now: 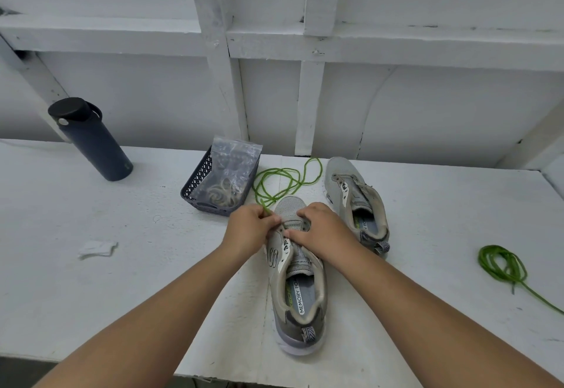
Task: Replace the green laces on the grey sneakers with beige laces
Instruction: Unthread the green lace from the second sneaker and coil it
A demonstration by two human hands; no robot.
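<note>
- Near sneaker (297, 281) sits on the surface (122, 281), second sneaker (357, 201) behind-right.
- Basket (198, 186) lies left of them, bottle (91, 140) farther left.
</note>
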